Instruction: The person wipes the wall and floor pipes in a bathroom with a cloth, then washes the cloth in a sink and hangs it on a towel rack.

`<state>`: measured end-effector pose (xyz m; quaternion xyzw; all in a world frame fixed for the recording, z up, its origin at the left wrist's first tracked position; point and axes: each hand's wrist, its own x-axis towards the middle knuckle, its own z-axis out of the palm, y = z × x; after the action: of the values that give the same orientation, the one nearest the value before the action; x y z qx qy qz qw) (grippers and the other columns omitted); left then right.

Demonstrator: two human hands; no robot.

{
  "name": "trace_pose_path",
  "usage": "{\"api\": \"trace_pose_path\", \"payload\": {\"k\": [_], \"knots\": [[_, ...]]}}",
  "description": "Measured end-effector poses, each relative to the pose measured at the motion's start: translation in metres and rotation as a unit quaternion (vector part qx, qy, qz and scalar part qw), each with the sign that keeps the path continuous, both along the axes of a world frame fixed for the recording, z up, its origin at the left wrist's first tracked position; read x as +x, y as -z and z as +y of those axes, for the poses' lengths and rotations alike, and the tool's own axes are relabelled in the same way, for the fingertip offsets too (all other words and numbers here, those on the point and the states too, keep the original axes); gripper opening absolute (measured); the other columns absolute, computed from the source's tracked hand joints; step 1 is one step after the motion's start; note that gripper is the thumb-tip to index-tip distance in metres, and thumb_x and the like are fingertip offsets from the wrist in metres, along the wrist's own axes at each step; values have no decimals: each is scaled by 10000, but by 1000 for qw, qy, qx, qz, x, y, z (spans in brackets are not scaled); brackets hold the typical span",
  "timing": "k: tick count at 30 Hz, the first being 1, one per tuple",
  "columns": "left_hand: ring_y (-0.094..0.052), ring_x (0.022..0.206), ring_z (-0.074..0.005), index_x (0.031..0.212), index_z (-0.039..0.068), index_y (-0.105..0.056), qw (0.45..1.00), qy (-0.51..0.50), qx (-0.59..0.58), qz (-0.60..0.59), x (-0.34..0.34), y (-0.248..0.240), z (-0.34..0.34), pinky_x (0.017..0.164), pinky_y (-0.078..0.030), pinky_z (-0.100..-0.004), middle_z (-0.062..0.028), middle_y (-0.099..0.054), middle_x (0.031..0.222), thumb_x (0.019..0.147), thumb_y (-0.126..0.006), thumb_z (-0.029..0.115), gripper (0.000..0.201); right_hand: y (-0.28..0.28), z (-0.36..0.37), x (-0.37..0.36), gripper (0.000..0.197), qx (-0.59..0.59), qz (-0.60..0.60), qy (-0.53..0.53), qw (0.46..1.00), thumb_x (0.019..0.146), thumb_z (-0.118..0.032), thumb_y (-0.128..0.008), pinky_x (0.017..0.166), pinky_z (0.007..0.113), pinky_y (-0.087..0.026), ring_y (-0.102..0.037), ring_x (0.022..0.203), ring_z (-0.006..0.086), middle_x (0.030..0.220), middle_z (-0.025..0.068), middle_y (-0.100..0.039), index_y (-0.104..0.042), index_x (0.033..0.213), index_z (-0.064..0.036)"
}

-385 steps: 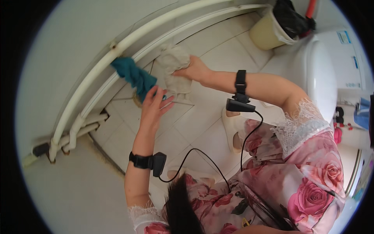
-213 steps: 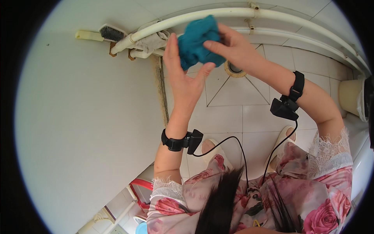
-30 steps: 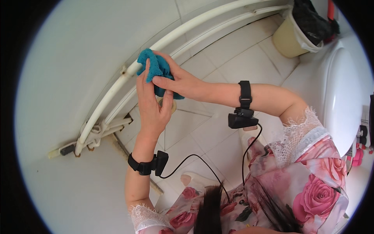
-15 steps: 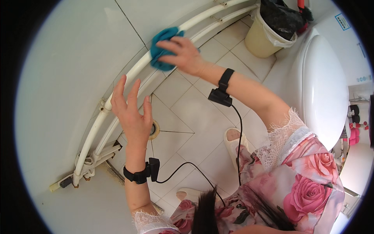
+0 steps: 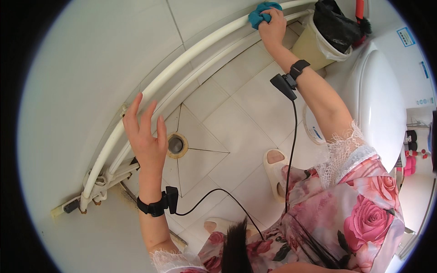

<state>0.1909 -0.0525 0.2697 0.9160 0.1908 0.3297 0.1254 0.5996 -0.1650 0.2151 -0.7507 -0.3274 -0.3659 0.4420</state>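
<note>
My right hand [image 5: 273, 28] grips a teal cloth [image 5: 261, 14] that is wrapped over the upper of two white pipes [image 5: 205, 44] running along the tiled wall. That arm is stretched toward the far end of the pipes. My left hand [image 5: 148, 136] is by the nearer stretch of the pipes with its fingers spread and nothing in them. Whether its fingertips touch the upper pipe, I cannot tell. Below the upper pipe runs the lower white pipe [image 5: 200, 72].
A cream bin [image 5: 309, 48] with a black bag stands at the far right, beside the white toilet [image 5: 382, 104]. A round floor drain [image 5: 176, 145] lies right of my left hand. Pipe fittings [image 5: 98, 184] jut out at the left. Black cables [image 5: 293, 136] trail from both wrist straps.
My right hand has slid the teal cloth along the upper pipe, away and to the right. My left hand has shifted slightly left and stays spread.
</note>
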Motion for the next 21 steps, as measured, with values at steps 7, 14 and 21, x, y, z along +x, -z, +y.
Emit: {"api": "trace_pose_path", "payload": {"k": [7, 14, 21], "knots": [[-508, 1145, -290, 1125, 41, -625, 999, -17, -7, -44, -11, -8, 7, 927, -433, -371, -140, -503, 1310, 843, -592, 23, 284, -42, 43, -129, 275, -136, -39, -186, 972, 631, -23, -587, 778, 389, -492, -530, 923, 292, 974, 32, -618, -665, 849, -171], [-545, 1105, -280, 1107, 29, -635, 998, -21, -12, -60, -22, -16, 6, 898, -464, -359, -145, -526, 1273, 840, -590, 1, 273, -51, 103, -252, 268, -100, -24, -327, 939, 614, -42, -674, 670, 345, -506, -585, 845, 255, 898, 21, -582, -636, 855, -152], [-581, 1063, -269, 1082, 34, -646, 997, -51, 12, -49, -60, -26, 17, 869, -489, -359, -122, -539, 1266, 848, -590, 11, 242, -63, 99, -221, 308, -107, -86, -295, 946, 585, -80, -738, 634, 343, -518, -602, 864, 236, 899, 5, -576, -632, 855, -187]]}}
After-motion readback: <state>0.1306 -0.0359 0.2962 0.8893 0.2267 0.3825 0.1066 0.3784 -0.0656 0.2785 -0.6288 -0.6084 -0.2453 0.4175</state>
